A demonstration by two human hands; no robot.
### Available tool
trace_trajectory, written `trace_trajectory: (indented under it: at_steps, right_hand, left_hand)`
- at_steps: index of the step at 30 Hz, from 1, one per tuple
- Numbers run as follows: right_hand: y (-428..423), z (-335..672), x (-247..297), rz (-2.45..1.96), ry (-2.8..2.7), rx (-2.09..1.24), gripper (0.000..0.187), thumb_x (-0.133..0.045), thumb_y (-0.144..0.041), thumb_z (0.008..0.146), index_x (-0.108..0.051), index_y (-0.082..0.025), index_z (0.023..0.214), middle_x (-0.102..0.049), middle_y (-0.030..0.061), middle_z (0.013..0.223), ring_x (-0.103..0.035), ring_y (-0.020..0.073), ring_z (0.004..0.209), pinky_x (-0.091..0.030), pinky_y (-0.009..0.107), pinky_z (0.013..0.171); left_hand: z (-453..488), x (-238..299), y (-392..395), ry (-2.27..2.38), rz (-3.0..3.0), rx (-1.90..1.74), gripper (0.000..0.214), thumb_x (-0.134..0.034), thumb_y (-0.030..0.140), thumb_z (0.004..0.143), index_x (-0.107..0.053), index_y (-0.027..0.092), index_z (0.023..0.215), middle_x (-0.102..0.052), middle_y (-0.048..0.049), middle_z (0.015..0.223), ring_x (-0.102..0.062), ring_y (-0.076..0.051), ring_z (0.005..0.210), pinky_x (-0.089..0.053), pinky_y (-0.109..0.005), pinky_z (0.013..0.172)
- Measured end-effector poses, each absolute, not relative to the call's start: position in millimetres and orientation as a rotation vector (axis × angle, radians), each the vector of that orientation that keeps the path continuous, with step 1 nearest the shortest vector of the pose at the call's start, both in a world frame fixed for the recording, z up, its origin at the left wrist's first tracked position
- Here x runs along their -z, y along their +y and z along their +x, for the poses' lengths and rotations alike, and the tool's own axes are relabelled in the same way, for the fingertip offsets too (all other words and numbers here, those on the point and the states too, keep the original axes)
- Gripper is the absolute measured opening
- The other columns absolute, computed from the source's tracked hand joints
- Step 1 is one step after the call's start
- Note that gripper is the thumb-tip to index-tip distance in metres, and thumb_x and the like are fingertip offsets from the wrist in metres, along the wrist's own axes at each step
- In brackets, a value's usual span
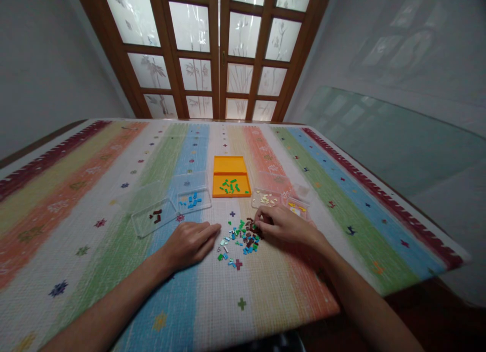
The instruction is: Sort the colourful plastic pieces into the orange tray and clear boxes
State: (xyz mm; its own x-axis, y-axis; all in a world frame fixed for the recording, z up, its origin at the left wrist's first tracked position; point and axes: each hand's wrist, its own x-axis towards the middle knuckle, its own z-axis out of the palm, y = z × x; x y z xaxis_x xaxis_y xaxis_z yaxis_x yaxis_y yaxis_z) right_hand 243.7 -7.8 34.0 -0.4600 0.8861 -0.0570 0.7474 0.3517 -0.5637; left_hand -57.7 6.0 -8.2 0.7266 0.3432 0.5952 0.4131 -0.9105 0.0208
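A loose pile of small coloured pieces [240,237] lies on the striped tablecloth [114,190] between my hands. My left hand [190,243] rests flat on the cloth just left of the pile, fingers stretched out and holding nothing. My right hand [283,224] sits at the pile's right edge with its fingers curled down onto the pieces; what they pinch is too small to name. Behind the pile stands an orange tray [231,166] with green pieces in its front half.
Clear plastic trays stand in a row: one with dark red pieces [154,218], one with blue pieces [193,199], one with pale pieces [266,198], one with yellow pieces [298,206]. Wooden glazed doors [218,53] rise behind the table. The table edge drops off at right.
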Motion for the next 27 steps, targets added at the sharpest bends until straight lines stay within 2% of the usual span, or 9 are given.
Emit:
trace_trajectory:
  at_steps: [6,13,27]
  right_hand:
    - [-10.0,236.5,-33.4,-1.558,-2.421,-0.688,0.014,-0.058,-0.025,0.092,-0.068,-0.018,0.085,-0.067,0.0043,0.070,-0.052,0.0144,0.060,-0.029,0.028,0.057]
    - [-14.3,227.9,-38.1,-1.597,-2.432,-0.661,0.014,-0.059,-0.020,0.089,-0.072,-0.018,0.085,-0.072,0.0063,0.076,-0.056,0.0144,0.063,-0.031,0.028,0.058]
    - [-5.9,236.5,-39.2,-1.510,-2.287,-0.830,0.010,-0.057,-0.024,0.092,-0.062,-0.018,0.087,-0.066,0.0032,0.075,-0.053,0.0136,0.063,-0.036,0.027,0.058]
  left_hand:
    - [-58.1,9.4,6.5,-0.623,-2.805,0.924,0.026,-0.036,0.021,0.106,-0.061,0.015,0.107,-0.072,-0.0031,0.074,-0.066,-0.014,0.055,-0.050,-0.027,0.051]
    - [-56.1,7.4,5.8,-0.630,-2.818,0.907,0.028,-0.035,0.021,0.106,-0.062,0.016,0.102,-0.069,-0.0022,0.070,-0.064,-0.015,0.053,-0.048,-0.028,0.049]
    - [-57.8,9.8,6.2,-0.639,-2.870,0.901,0.022,-0.040,0.019,0.103,-0.062,0.016,0.103,-0.068,-0.0019,0.071,-0.062,-0.014,0.056,-0.048,-0.027,0.052]
